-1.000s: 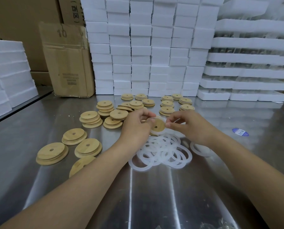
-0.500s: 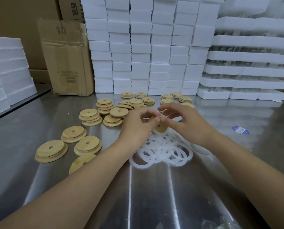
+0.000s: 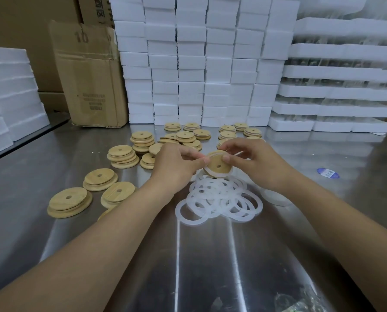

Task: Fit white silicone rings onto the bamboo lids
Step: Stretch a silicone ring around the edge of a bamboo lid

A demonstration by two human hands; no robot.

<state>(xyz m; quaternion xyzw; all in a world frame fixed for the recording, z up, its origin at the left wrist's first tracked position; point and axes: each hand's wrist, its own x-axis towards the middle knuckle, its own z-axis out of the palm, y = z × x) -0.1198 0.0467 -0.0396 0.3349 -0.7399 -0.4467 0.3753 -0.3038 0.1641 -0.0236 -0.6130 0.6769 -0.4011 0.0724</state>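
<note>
**While a ring is being worked on, the lid is kept up off the table**

Since the view is taken from the head, the nearest stuff is just forearms and bare steel table (image 3: 210, 266). Some crinkly clear plastic (image 3: 300, 302) is cut off at the near edge, so what it is can't be told.

A bit farther, a loose pile of white silicone rings (image 3: 219, 199) is kept right under the hands, probably so the next one can be grabbed without reaching. Above it one bamboo lid (image 3: 218, 164) is held in the air, tilted toward the camera. It is pinched at its left edge by the left hand (image 3: 176, 167) and at its upper right by the right hand (image 3: 255, 165).

A white ring (image 3: 207, 171) is seen along the lid's lower left rim. Whether it's seated all round can't be made out, as the far side is covered by fingers. A pale round thing (image 3: 275, 197) is half hidden under the right wrist.

Loose lids (image 3: 69, 202) are scattered on the left, and short stacks (image 3: 141, 140) are set farther back. Which are ringed already can't be judged. Foam blocks (image 3: 199, 64) and a cardboard box (image 3: 89, 82) are piled at the far end.
</note>
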